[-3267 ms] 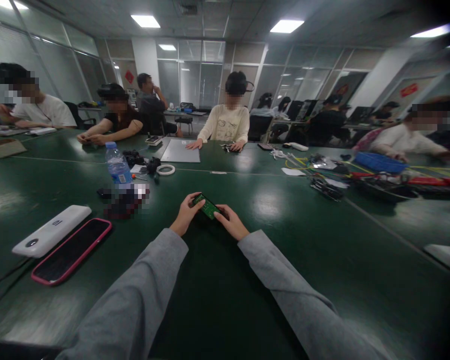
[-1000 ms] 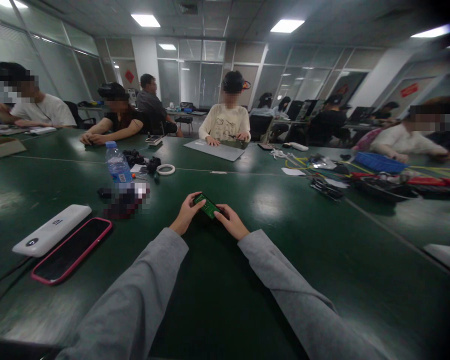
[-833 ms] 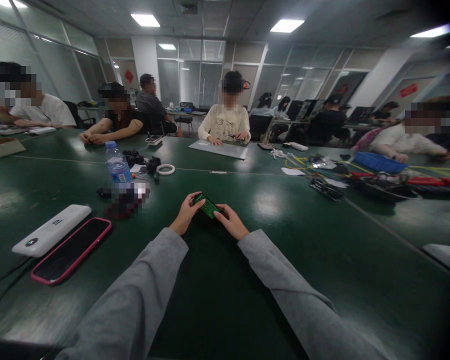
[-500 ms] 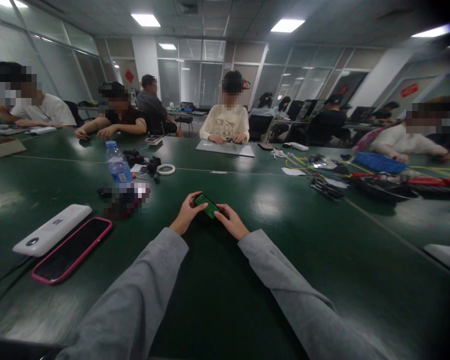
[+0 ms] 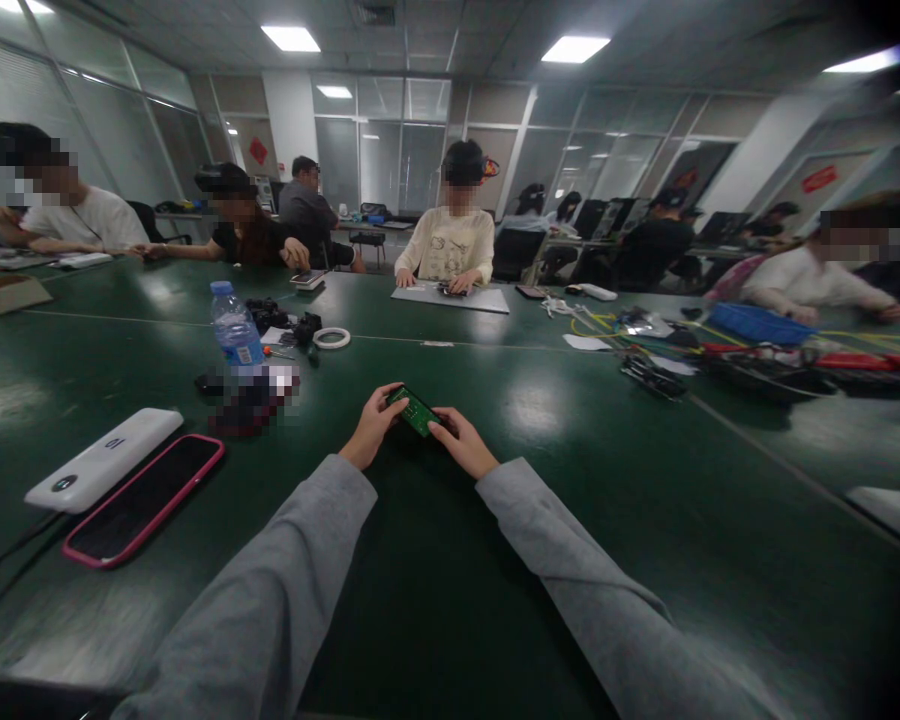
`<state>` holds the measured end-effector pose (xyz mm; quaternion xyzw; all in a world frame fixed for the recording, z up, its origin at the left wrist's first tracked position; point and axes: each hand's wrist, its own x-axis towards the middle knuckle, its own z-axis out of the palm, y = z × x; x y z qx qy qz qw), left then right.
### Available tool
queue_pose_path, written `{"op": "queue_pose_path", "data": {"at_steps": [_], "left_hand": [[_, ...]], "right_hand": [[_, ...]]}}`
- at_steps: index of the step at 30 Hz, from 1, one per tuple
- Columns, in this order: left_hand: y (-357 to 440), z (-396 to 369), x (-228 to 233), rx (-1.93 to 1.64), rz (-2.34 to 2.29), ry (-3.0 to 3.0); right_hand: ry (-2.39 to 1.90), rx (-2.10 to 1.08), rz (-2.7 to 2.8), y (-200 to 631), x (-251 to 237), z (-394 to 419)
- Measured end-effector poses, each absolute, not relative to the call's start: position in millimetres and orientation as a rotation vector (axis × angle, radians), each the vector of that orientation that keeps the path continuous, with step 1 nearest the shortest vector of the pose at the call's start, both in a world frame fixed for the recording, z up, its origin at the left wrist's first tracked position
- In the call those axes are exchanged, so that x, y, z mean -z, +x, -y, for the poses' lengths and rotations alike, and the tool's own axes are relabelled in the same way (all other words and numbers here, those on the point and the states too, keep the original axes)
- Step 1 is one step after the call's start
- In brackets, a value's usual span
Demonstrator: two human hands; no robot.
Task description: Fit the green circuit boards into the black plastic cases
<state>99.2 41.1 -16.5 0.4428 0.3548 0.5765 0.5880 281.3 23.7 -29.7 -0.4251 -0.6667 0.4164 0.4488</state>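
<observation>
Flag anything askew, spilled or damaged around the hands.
Nothing stands out. Left hand and right hand hold a small green circuit board above the green table; the water bottle stands upright and capped, with no spill visible.

the room around me is dim and greenish. light comes from the ceiling panels (image 5: 575, 48) overhead, which burn out to white. they throw soft pale glare patches on the glossy green table (image 5: 529, 408). my grey sleeves (image 5: 285, 590) cast a dark shadow on the table between them. the middle is fairly sharp; toward the edges everything stretches, curves and smears, and the right corners fall off to black. faces across the table are pixelated.
</observation>
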Motion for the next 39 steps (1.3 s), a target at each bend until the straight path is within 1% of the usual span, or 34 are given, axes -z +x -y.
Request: {"op": "queue_pose_path", "data": {"at_steps": [12,28,39], "left_hand": [[99,-44,20,-1.347,-0.867,1.021],[99,-43,18,-1.352,-0.809,0.975],[103,-30,8,-1.298,-0.715,1.009]], "right_hand": [[-1.065,-1.019,1.67,282,30,-24],[-1.075,-1.016,1.661,282,33,-26],[-0.972,-1.104,1.628,278,17,-14]]}}
